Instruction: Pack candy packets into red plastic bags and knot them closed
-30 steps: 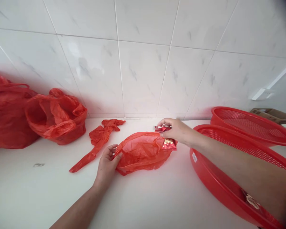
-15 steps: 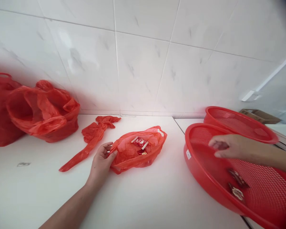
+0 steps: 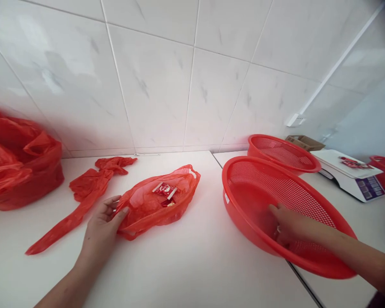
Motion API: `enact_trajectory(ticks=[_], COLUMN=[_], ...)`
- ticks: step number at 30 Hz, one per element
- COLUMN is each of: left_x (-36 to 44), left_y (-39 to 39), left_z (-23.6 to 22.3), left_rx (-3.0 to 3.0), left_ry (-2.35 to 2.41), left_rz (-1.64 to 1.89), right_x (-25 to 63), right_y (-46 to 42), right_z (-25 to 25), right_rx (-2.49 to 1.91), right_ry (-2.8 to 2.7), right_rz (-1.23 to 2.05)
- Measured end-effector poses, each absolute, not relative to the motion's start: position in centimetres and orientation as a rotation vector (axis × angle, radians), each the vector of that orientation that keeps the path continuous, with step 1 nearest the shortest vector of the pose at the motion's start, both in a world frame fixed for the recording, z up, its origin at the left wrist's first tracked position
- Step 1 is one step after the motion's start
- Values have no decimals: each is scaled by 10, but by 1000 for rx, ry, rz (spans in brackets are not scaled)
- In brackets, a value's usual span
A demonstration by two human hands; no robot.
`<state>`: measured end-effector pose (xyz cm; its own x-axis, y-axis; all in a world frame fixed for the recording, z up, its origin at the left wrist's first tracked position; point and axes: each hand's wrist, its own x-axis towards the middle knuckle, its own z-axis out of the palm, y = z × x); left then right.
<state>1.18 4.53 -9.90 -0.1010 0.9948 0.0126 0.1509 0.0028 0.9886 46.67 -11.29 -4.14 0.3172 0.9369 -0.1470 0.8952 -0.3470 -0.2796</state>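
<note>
My left hand (image 3: pixel 104 222) pinches the near left rim of a red plastic bag (image 3: pixel 141 218), which lies open on the white table. Inside the bag are a red-and-white wrapped packet (image 3: pixel 164 190) and a second small red packet (image 3: pixel 168 204), partly hidden in the folds. My right hand (image 3: pixel 284 224) reaches down into a large red plastic basket (image 3: pixel 232 218) with perforated sides. Its fingers are curled near the basket's bottom, with a small pale bit showing at them. What they hold is blurred and mostly covered by the hand.
A twisted red plastic bag (image 3: pixel 86 196) lies left of the open bag, and a bulky red bag (image 3: pixel 48 167) stands at the far left. Behind the large basket are a second red basket (image 3: pixel 284 152), a cardboard box (image 3: pixel 304 142) and a weighing scale (image 3: pixel 349 177). A tiled wall closes the back.
My right hand has lowered into the large basket, over the dark packets seen there before. My view has turned right, bringing the scale in. The left hand keeps its pinch.
</note>
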Motion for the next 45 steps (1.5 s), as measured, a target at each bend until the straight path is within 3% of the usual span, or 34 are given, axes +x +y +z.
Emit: enact_trajectory(ticks=[3,11,19,23,30,37,45], left_x=[11,9,11,10,11,11,10], left_y=[46,50,49,49,45,45,47], left_z=[-101,-105,-103,-107,-102,-100,-105], left_rx=[1252,1242,1190,1193,1170,1182,1202], left_ry=[1405,1364,1237,1221,1196,1186,1233], left_rz=[1212,1231,1262,1275,1262,1266,1277], right_x=[475,467,403,340,272,295,322], right_y=[-105,-88,-28,1,26,-11,-77], right_z=[-37,-11,82,103,95,73,15], right_rx=[-2428,-2407,-2174,-1981,-1768,-1978,-2180], right_ry=[-1727,-1818,-1870,-1936,-2114,-2083,-2050], right_rz=[649,602,220,226,528,393,83])
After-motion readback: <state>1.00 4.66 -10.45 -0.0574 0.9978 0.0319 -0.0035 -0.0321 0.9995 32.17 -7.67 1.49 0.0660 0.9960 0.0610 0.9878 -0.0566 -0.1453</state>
